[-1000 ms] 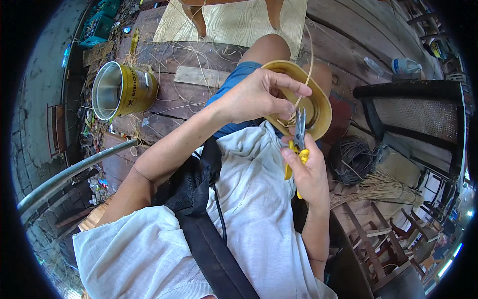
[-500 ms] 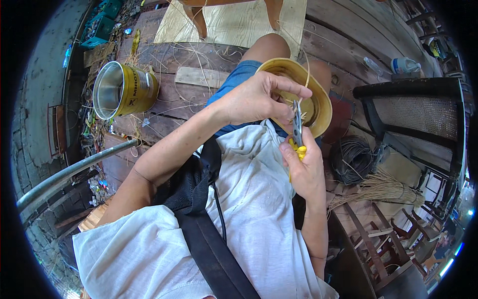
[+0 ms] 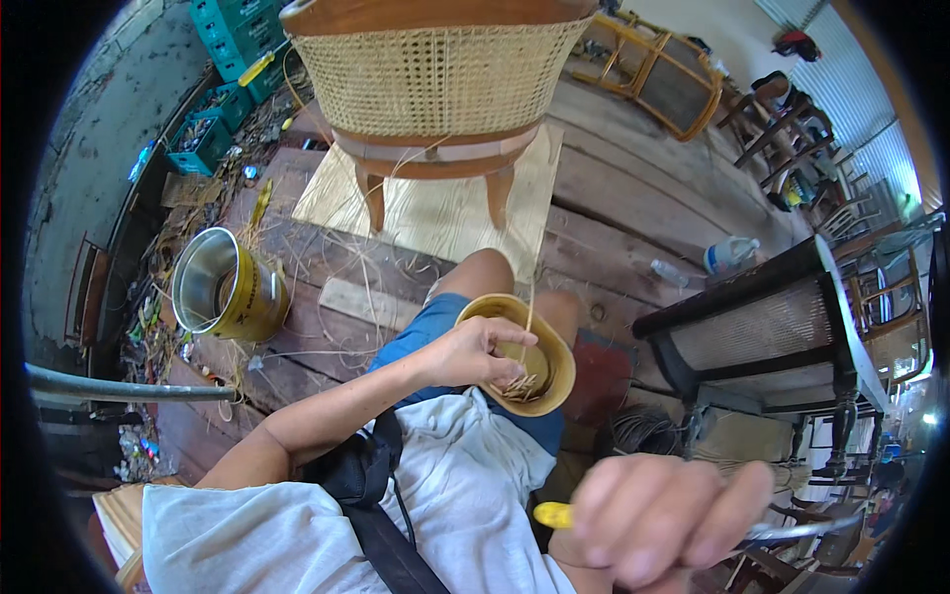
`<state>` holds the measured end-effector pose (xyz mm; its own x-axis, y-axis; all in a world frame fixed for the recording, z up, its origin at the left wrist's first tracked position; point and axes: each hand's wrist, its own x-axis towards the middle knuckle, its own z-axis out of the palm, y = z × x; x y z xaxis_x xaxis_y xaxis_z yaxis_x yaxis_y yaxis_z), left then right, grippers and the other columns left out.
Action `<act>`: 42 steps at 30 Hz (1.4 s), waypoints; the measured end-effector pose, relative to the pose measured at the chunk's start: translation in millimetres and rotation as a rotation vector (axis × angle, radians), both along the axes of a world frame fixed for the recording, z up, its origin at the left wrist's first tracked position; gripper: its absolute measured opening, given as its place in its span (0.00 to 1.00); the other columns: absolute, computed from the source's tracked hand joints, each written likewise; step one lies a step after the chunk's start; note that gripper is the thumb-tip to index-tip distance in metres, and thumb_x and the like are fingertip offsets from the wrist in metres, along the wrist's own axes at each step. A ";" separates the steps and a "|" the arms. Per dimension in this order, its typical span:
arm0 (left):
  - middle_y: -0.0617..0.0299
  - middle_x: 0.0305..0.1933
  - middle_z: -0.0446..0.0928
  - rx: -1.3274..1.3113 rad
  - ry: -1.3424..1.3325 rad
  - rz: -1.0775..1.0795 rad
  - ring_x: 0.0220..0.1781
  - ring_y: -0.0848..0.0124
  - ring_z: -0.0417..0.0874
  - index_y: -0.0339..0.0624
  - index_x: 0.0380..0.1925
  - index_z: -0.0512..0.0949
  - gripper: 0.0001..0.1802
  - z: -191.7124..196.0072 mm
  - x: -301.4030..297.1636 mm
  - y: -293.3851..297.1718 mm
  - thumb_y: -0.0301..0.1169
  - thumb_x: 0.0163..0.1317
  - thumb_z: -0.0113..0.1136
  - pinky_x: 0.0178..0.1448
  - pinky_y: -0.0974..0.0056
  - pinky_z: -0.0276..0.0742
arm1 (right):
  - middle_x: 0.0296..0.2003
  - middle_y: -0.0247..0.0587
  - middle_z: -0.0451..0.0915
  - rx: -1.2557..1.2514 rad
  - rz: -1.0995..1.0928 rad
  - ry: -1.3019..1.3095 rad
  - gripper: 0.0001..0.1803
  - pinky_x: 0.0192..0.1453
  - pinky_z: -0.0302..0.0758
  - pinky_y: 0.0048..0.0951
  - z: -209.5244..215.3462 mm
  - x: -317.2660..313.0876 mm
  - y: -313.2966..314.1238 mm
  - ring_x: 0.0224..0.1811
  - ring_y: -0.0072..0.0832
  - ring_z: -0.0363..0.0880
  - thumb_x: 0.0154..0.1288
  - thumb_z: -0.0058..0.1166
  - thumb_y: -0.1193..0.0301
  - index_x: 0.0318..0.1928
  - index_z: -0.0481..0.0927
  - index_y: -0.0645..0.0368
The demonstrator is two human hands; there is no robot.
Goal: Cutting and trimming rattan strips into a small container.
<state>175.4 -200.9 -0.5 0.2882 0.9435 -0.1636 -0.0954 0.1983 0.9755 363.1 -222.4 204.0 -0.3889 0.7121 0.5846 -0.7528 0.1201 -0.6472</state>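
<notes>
Our left hand (image 3: 473, 352) grips the near rim of the yellow woven bowl (image 3: 524, 348) on our lap, fingers curled over loose cane strands (image 3: 519, 384) inside. Our right hand (image 3: 658, 520), blurred and close to the camera, has its fingers closed around yellow-handled scissors (image 3: 554, 515).

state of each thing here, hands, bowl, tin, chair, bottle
left hand: fingers in the bowl, on cane bits
right hand: blurred, close to camera, closed around a yellow-handled tool
bowl: upright on the lap, holds cane bits
tin: open, tipped on its side on the planks
cane chair: upright on a pale mat
bottle: lying on the floor
</notes>
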 end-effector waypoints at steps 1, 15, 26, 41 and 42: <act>0.58 0.51 0.82 -0.051 0.013 -0.007 0.42 0.75 0.86 0.29 0.61 0.77 0.26 2.8 -4.0 -1.4 0.24 0.62 0.67 0.46 0.70 0.83 | 0.39 0.55 0.84 0.046 0.306 -0.095 0.18 0.43 0.79 0.51 12.0 -1.7 6.8 0.39 0.38 0.83 0.66 0.69 0.69 0.44 0.69 0.55; 0.65 0.46 0.81 -0.088 -0.077 -0.043 0.38 0.80 0.80 0.35 0.66 0.74 0.26 12.8 -4.4 3.1 0.22 0.68 0.65 0.45 0.71 0.83 | 0.36 0.64 0.83 -0.109 0.801 0.272 0.08 0.25 0.78 0.35 34.3 -42.6 16.4 0.25 0.40 0.80 0.69 0.62 0.78 0.41 0.75 0.65; 0.63 0.36 0.85 -0.064 -0.109 0.142 0.36 0.80 0.83 0.32 0.50 0.85 0.15 21.7 -15.5 4.6 0.20 0.62 0.66 0.46 0.72 0.81 | 0.28 0.48 0.80 -0.334 0.144 -0.268 0.11 0.36 0.81 0.38 1.5 4.6 -11.2 0.31 0.38 0.82 0.61 0.65 0.82 0.37 0.74 0.61; 0.61 0.35 0.84 -0.190 -0.301 -0.031 0.40 0.75 0.87 0.33 0.64 0.75 0.27 9.4 -8.0 -2.0 0.14 0.63 0.61 0.48 0.69 0.84 | 0.40 0.42 0.79 -0.439 -0.044 -1.221 0.17 0.46 0.75 0.31 -167.4 10.4 -13.6 0.37 0.28 0.78 0.69 0.52 0.75 0.57 0.73 0.64; 0.60 0.36 0.84 -0.168 -0.268 -0.067 0.39 0.75 0.87 0.33 0.64 0.75 0.28 10.1 -8.7 -2.1 0.14 0.63 0.61 0.48 0.69 0.84 | 0.40 0.42 0.79 -0.444 -0.044 -1.218 0.17 0.46 0.75 0.31 -167.8 9.3 -11.9 0.37 0.28 0.78 0.69 0.52 0.75 0.57 0.73 0.64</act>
